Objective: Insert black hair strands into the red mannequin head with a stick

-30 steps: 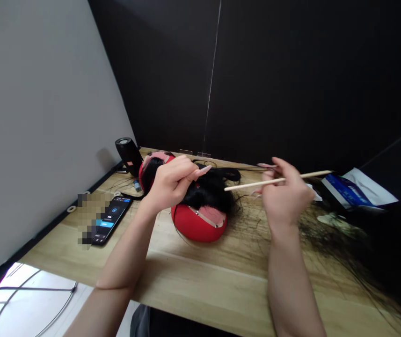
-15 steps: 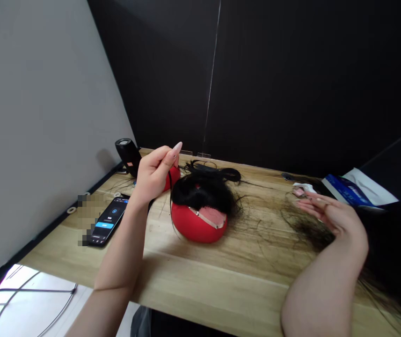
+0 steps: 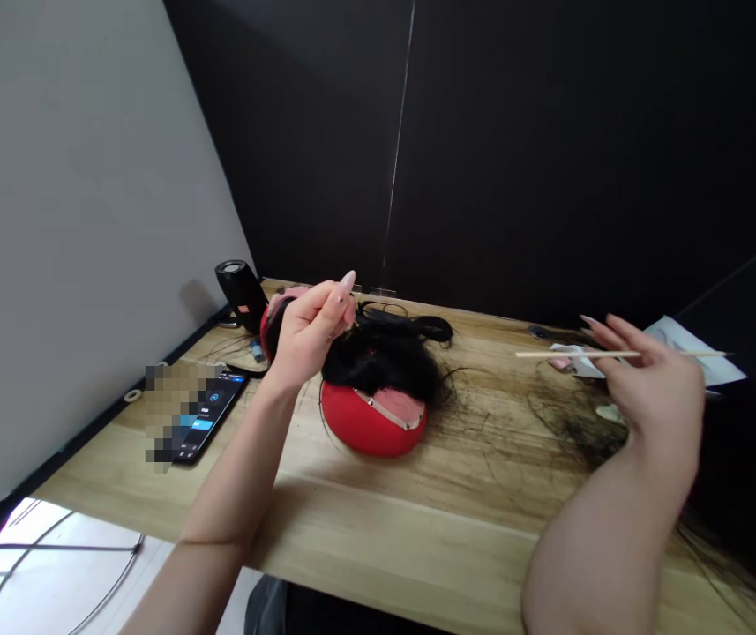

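My left hand (image 3: 317,331) is closed in a pinch above a red, rounded wig block (image 3: 370,432). Black hair (image 3: 384,360) covers the block's upper side, above a pink patch edged by a pale pinned strip. A dark strand ran down from this pinch a moment ago; now the hand mostly hides it. At the right, my right hand (image 3: 652,375) grips a thin wooden stick (image 3: 576,354) between thumb and fingers. The stick lies nearly level, its fine dark end to the right. Loose black hair (image 3: 589,432) spreads on the table below.
A phone (image 3: 209,423) lies left of my forearm, near a black cylindrical speaker (image 3: 240,295). Behind my left hand is another red and pink block (image 3: 272,322). A hair bundle (image 3: 434,328) lies farther back. White packaging (image 3: 701,348) lies at the right, before dark panels.
My right hand has lifted and now holds the wooden stick, which was not visible before. My left hand has shifted slightly right, uncovering more of the rear block.
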A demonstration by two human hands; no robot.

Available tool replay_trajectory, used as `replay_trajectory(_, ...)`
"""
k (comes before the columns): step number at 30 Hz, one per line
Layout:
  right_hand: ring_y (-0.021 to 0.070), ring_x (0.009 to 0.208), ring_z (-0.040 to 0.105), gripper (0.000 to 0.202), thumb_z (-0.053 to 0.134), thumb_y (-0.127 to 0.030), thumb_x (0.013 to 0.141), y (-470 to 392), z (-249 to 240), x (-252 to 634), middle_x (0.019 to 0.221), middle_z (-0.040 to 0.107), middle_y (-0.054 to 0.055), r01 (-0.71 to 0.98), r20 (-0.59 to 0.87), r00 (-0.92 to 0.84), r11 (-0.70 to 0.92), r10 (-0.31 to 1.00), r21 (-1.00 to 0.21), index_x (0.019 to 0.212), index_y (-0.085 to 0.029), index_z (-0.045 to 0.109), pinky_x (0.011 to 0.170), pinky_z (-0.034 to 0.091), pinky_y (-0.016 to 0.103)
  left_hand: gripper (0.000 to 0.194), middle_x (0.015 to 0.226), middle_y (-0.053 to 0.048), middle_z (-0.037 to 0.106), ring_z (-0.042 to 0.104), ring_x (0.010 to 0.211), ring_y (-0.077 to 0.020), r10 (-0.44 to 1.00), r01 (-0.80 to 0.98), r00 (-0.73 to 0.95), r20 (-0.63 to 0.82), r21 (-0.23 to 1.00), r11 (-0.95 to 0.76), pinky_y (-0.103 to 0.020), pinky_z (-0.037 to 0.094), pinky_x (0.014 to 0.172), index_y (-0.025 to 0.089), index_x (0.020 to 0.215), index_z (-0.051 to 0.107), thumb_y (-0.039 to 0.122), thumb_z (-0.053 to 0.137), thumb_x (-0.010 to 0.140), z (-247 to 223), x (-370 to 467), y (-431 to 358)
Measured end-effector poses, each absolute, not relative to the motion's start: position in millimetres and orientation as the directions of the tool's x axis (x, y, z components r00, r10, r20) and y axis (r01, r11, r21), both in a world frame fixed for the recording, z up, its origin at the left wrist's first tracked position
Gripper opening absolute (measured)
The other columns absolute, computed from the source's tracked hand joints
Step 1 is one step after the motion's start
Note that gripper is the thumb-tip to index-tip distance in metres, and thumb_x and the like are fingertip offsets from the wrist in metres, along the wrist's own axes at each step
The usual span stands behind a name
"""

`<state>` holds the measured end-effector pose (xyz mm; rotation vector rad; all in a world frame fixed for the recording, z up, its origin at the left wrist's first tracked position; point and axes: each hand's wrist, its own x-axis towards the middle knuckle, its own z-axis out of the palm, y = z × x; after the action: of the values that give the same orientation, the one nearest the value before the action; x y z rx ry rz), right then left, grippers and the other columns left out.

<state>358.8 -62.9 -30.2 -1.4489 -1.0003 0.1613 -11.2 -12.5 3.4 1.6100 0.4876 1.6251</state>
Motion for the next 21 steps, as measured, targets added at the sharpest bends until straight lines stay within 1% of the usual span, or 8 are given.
replay_trajectory(1, 0.0289, 0.099, 0.07, 0.051, 0.076, -0.019, 0.066, -64, -19, 335, 0.109, 0.069, 0.02, 0.362, 0.458, 0.555, 0.295, 0.694, -0.885, 0.116, -0.013, 0.069, 0.078, 0.059, 0.04, 0.044, 0.051, 0.005, 0.033, 0.025, 0.047, -0.0076, 0.745, -0.336, 0.141, 0.652, 0.74, -0.583, -0.024, 0.024, 0.046, 0.017, 0.06, 0.053, 0.049, 0.061, 0.09, 3, -8, -14)
replay_trajectory(3, 0.0243, 0.083, 0.072, 0.053, 0.081, -0.03, 0.066, -66, -2, 287, 0.103, 0.072, 0.015, 0.221, 0.414, 0.415, 0.352, 0.81, -0.91, 0.115, -0.014, 0.07, 0.069, 0.061, 0.038, 0.045, 0.051, 0.004, 0.032, 0.027, 0.048, -0.0081, 0.738, -0.466, 0.197, 0.645, 0.724, -0.508, -0.024, 0.028, 0.048, 0.017, 0.058, 0.051, 0.048, 0.063, 0.089, 4, 0, -18)
replay_trajectory(5, 0.0166, 0.058, 0.067, 0.046, 0.082, -0.033, 0.067, -68, 6, 242, 0.1, 0.073, 0.013, 0.137, 0.333, 0.267, 0.306, 0.904, -0.942, 0.108, -0.016, 0.072, 0.05, 0.057, 0.03, 0.045, 0.051, 0.004, 0.033, 0.029, 0.049, -0.0082, 0.721, -0.542, 0.24, 0.65, 0.706, -0.456, -0.024, 0.03, 0.049, 0.017, 0.057, 0.05, 0.045, 0.064, 0.089, 3, 6, -22)
replay_trajectory(7, 0.0131, 0.052, 0.063, 0.048, 0.083, -0.033, 0.068, -68, 4, 206, 0.113, 0.07, 0.012, 0.039, 0.203, -0.021, 0.204, 0.979, -0.978, 0.112, -0.018, 0.071, 0.046, 0.055, 0.029, 0.044, 0.052, 0.003, 0.034, 0.031, 0.05, -0.0085, 0.71, -0.571, 0.28, 0.646, 0.707, -0.417, -0.024, 0.031, 0.049, 0.016, 0.057, 0.05, 0.043, 0.062, 0.09, 1, 10, -25)
replay_trajectory(9, 0.0129, 0.054, 0.064, 0.048, 0.082, -0.033, 0.07, -66, -4, 182, 0.111, 0.07, 0.01, -0.038, 0.155, -0.194, 0.151, 0.969, -0.988, 0.114, -0.018, 0.069, 0.049, 0.056, 0.028, 0.044, 0.052, 0.003, 0.034, 0.033, 0.05, -0.0088, 0.709, -0.57, 0.305, 0.636, 0.718, -0.4, -0.024, 0.031, 0.05, 0.016, 0.058, 0.051, 0.044, 0.062, 0.09, -1, 12, -26)
replay_trajectory(10, 0.014, 0.055, 0.066, 0.044, 0.081, -0.034, 0.071, -65, -9, 174, 0.102, 0.073, 0.009, -0.053, 0.133, -0.233, 0.124, 0.963, -0.991, 0.11, -0.017, 0.07, 0.05, 0.057, 0.027, 0.045, 0.051, 0.003, 0.034, 0.033, 0.05, -0.0087, 0.712, -0.564, 0.309, 0.63, 0.725, -0.397, -0.024, 0.032, 0.049, 0.016, 0.058, 0.052, 0.045, 0.062, 0.09, -2, 12, -26)
replay_trajectory(14, 0.0166, 0.056, 0.067, 0.033, 0.078, -0.042, 0.075, -61, -20, 170, 0.068, 0.07, 0.005, -0.043, 0.107, -0.234, 0.099, 0.966, -0.994, 0.09, -0.013, 0.071, 0.051, 0.056, 0.026, 0.045, 0.049, 0.004, 0.032, 0.031, 0.048, -0.0079, 0.723, -0.564, 0.29, 0.627, 0.722, -0.4, -0.023, 0.031, 0.048, 0.016, 0.057, 0.052, 0.045, 0.065, 0.088, 4, 9, -26)
replay_trajectory(21, 0.0134, 0.043, 0.059, 0.046, 0.072, -0.048, 0.078, -65, -12, 186, 0.057, 0.064, 0.0, 0.0, -0.046, -0.473, -0.053, 0.88, -0.999, 0.109, -0.015, 0.064, 0.039, 0.044, 0.021, 0.045, 0.047, 0.005, 0.029, 0.029, 0.048, -0.0084, 0.707, -0.545, 0.344, 0.618, 0.745, -0.386, -0.023, 0.031, 0.049, 0.017, 0.057, 0.052, 0.045, 0.064, 0.089, 5, 6, -25)
